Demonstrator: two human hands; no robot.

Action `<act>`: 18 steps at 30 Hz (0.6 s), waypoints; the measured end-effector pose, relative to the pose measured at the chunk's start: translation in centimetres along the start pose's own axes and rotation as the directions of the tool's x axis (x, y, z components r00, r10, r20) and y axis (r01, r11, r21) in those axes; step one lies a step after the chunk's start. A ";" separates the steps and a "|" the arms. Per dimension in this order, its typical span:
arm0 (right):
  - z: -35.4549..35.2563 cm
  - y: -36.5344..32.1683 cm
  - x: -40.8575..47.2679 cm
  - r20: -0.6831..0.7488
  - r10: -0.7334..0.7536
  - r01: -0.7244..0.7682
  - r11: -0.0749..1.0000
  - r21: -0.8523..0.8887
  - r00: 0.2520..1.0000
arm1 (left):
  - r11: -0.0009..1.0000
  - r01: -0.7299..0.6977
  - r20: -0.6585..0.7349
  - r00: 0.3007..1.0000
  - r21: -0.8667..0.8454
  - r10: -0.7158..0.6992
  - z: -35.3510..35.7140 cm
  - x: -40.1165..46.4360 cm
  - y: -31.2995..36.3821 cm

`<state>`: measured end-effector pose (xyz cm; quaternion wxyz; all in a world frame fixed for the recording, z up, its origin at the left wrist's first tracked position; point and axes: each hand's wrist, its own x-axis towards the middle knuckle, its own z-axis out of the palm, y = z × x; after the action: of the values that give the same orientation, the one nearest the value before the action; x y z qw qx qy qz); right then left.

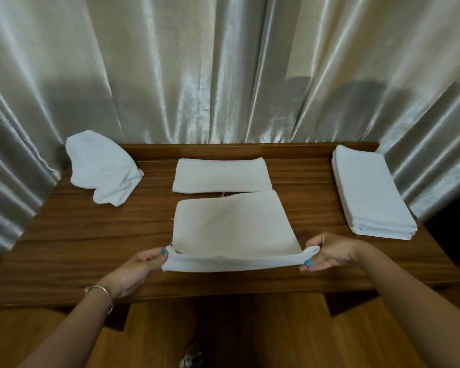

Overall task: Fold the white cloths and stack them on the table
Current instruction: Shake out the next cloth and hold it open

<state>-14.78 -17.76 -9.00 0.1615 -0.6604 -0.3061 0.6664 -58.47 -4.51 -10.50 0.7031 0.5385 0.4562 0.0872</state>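
A white cloth (231, 227) lies in the middle of the wooden table (64, 235), its near edge lifted and doubled over. My left hand (141, 266) pinches that edge's left corner. At the right corner, my right hand (327, 251) pinches the same edge. Just behind it lies a folded white cloth (221, 175). A neat stack of folded white cloths (369, 192) stands at the table's right side. A crumpled pile of unfolded white cloth (101, 168) sits at the back left.
A shiny pale curtain (223, 75) hangs right behind and around the table. The table has a raised back ledge (250, 148). Wooden floor (223, 335) shows below the near edge, with a small dark object (190, 354) on it.
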 end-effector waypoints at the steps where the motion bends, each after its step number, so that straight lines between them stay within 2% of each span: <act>1: 0.0 0.0 0.1 0.026 0.030 -0.030 1.000 0.000 0.999 | 1.000 0.012 0.006 1.000 0.009 -0.012 -0.1 0.1 -0.1; 5: -0.1 -0.7 0.3 0.068 0.141 -0.142 0.990 0.007 0.988 | 0.999 0.032 0.022 0.999 0.015 -0.032 -0.4 0.5 0.5; 8: -0.3 -1.4 0.8 0.025 0.123 -0.124 0.991 0.058 0.992 | 0.998 -0.031 -0.019 0.999 0.053 0.032 -0.7 1.2 1.0; 11: -0.8 -2.0 2.1 -0.076 0.090 -0.080 0.988 0.130 0.993 | 0.985 -0.100 -0.216 0.968 0.139 0.129 0.2 3.0 2.1; 12: -0.8 -2.2 2.4 -0.126 0.073 -0.059 0.992 0.112 0.989 | 0.984 -0.113 -0.289 0.946 0.137 0.149 0.6 3.8 2.5; 15: -0.6 -2.7 3.5 -0.308 -0.043 0.017 0.996 -0.087 0.950 | 0.981 -0.138 -0.441 0.878 0.140 0.186 1.8 7.0 3.8; 18: -0.8 -2.7 5.5 -0.432 -0.196 0.173 0.980 -0.094 0.880 | 0.959 -0.198 -0.527 0.803 0.203 0.277 2.3 10.6 4.2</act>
<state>-14.91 -12.14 -11.63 0.2716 -0.7653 -0.3407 0.4738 -49.19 2.16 -12.77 0.4865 0.5908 0.5726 0.2939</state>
